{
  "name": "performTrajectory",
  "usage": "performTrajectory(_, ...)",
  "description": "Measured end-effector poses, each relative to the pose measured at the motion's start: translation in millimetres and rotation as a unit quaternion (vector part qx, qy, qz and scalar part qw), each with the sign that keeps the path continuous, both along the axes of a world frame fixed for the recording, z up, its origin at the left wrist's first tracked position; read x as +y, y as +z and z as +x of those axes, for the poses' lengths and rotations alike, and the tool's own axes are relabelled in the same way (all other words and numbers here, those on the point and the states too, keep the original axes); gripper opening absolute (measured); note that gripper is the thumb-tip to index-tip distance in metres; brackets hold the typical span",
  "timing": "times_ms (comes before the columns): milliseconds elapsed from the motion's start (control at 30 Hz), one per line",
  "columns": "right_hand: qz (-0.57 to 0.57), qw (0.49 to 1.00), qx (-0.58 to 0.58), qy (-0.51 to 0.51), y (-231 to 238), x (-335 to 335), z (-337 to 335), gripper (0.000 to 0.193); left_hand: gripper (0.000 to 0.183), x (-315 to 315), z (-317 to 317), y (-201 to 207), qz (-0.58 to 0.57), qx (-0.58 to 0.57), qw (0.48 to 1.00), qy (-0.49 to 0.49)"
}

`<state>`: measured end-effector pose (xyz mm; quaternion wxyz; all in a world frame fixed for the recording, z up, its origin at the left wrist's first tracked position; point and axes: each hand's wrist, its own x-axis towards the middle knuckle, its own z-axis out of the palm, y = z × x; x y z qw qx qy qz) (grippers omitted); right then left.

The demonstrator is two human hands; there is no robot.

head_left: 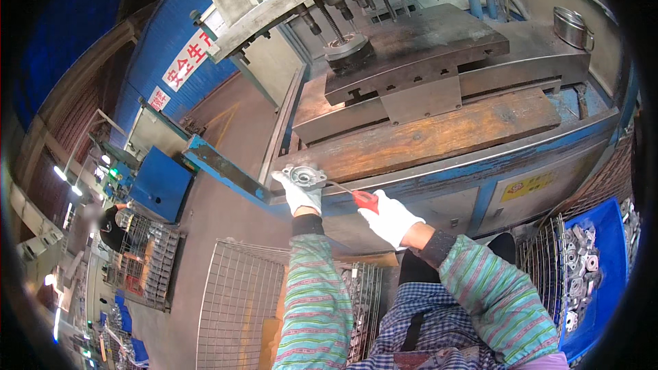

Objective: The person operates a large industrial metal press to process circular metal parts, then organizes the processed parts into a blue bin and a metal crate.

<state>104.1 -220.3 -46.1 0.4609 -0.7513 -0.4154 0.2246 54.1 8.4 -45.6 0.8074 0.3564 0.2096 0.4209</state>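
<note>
My left hand (300,196), in a white work glove, grips a grey metal casting (303,176) with a round bore and flanged lugs. It holds the casting up at the left end of the machine's front edge. In my right hand (393,219), also gloved, is a red-handled tool (365,199) with a thin metal shaft. The shaft points left and its tip meets the casting's right side. Whether the tip is inside a hole I cannot tell. My fingers hide part of the handle and the casting's underside.
Ahead stands a multi-spindle drilling machine with a steel table (418,48), a round fixture (347,48) and a wooden board (439,133) along its front. A metal cup (573,27) is at the far right. Wire baskets (240,301) and a blue bin (610,253) of castings flank me. A person (112,227) works far left.
</note>
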Motion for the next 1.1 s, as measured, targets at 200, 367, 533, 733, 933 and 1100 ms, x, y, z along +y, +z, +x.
performTrajectory(200, 0.012, 1.0, 0.004, -0.004, -2, 15, 1, 0.046, 0.072, -6, 0, 3, 0.011, 0.016, 1.0, 0.005)
performTrajectory(367, 0.0, 1.0, 0.002, -0.003, -2, 16, 2, 0.047, 0.064, -8, 1, 4, 0.007, 0.01, 1.0, 0.015)
performTrajectory(533, -0.016, 1.0, 0.004, 0.0, 0, 14, 2, 0.049, 0.064, -7, 1, 2, 0.016, 0.004, 1.0, 0.01)
performTrajectory(733, -0.019, 0.999, 0.023, -0.021, 3, 18, 9, 0.046, 0.069, -6, 2, 1, 0.02, 0.018, 1.0, 0.009)
performTrajectory(933, -0.021, 0.999, 0.02, -0.027, 4, 27, 14, 0.043, 0.073, -10, 4, 2, 0.037, 0.047, 0.998, 0.03)
performTrajectory(1100, -0.006, 0.999, 0.014, -0.028, -1, 31, 15, 0.044, 0.074, -11, 4, 3, 0.036, 0.049, 0.997, 0.039)
